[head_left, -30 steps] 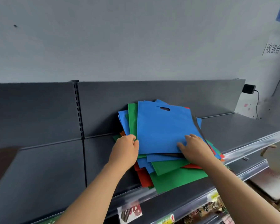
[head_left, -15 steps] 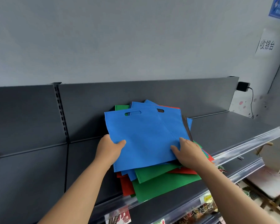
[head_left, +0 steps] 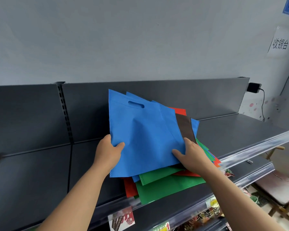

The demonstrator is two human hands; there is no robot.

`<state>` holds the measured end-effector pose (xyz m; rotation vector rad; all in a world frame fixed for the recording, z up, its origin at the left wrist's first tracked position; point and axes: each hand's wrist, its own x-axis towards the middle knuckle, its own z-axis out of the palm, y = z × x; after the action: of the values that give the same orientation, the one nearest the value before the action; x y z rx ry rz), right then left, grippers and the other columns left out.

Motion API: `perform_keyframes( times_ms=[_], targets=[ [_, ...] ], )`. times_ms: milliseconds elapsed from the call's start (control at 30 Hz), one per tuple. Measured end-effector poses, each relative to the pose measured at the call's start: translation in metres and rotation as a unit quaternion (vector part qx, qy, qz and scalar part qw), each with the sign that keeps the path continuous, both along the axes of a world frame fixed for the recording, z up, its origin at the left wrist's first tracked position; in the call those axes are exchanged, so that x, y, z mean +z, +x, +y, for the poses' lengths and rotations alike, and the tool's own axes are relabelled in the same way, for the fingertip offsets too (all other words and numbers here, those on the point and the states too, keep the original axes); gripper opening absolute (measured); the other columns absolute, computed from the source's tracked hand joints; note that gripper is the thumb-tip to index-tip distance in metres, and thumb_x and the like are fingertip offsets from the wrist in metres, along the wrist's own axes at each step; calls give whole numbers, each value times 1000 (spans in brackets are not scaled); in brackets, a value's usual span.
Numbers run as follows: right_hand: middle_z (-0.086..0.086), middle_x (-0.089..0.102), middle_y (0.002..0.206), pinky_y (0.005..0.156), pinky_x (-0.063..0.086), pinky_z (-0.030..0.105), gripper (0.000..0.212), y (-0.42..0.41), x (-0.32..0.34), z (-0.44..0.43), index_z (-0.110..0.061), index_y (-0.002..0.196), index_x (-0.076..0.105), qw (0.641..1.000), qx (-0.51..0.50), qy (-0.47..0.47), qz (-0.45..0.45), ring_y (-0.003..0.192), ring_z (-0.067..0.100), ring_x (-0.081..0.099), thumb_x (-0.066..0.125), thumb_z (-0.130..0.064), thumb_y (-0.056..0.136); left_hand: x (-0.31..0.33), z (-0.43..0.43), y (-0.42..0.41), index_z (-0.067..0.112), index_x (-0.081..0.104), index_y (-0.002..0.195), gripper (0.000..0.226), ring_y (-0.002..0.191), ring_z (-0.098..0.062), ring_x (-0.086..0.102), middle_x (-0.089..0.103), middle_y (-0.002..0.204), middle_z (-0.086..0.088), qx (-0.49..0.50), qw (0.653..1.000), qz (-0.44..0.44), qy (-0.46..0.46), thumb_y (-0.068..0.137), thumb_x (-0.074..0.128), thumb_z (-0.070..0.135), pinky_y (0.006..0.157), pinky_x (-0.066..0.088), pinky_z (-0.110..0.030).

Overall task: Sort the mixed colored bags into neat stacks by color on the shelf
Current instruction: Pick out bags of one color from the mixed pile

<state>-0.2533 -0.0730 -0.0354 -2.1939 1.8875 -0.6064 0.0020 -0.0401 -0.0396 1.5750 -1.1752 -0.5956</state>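
While left hand (head_left: 108, 152) and right hand (head_left: 192, 155) pinch its sides, the blue bag (head_left: 143, 135) stands handle-end up.

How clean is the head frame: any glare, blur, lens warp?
Head view: soft, even light with faint shadows; blue bag sharp, its stitching and handle slot readable; glare only along the clear price rail; wide-angle warp leans the wall sign at the right edge; snack packets at the bottom edge look soft.
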Motion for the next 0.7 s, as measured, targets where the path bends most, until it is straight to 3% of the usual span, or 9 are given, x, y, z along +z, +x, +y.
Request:
perform_keyframes(
  times_ms=[67,167,300,433,533,700],
  targets=[
    [8,57,120,97,41,39,55,2,2,-2,-8,127,43,1000,-3,9,-11,111,27,52,52,-48,90,-1,4,1,14,57,100,12,83,-19,63,64,96,-2,-2,1000,3,-12,91,61,20,70,54,-36],
    [4,55,126,95,45,40,63,9,5,-4,-16,136,38,994,11,26,-109,112,24,53,60,-43,84,1,13,2,19,55,106,16,90,-12,62,63,102,5,-9,998,27,-50,92,61,22,74,53,-33],
    [4,49,135,97,43,34,62,28,12,0,-18,142,35,980,23,-11,-196,121,21,48,63,-19,86,3,29,15,25,53,110,20,93,-6,61,62,105,12,-1,995,50,-88,92,62,23,71,50,-25],
    [3,51,133,92,37,23,53,60,16,11,-13,138,41,975,57,-51,-210,123,18,47,59,-10,88,3,49,41,24,53,111,24,92,-2,60,62,103,15,40,994,41,-97,90,64,26,67,47,-19],
    [-1,62,116,82,41,22,41,89,17,21,-14,126,55,971,91,-68,-209,108,18,57,57,-8,85,3,69,68,23,59,108,20,88,-1,62,65,100,15,61,993,34,-91,90,63,31,64,46,-18],
    [-4,63,99,64,38,20,30,150,17,42,-15,113,59,966,130,-78,-210,89,14,55,51,-6,86,2,106,122,18,60,100,15,79,-16,63,66,91,4,102,994,6,-30,93,56,30,65,51,-32]
  ],
)
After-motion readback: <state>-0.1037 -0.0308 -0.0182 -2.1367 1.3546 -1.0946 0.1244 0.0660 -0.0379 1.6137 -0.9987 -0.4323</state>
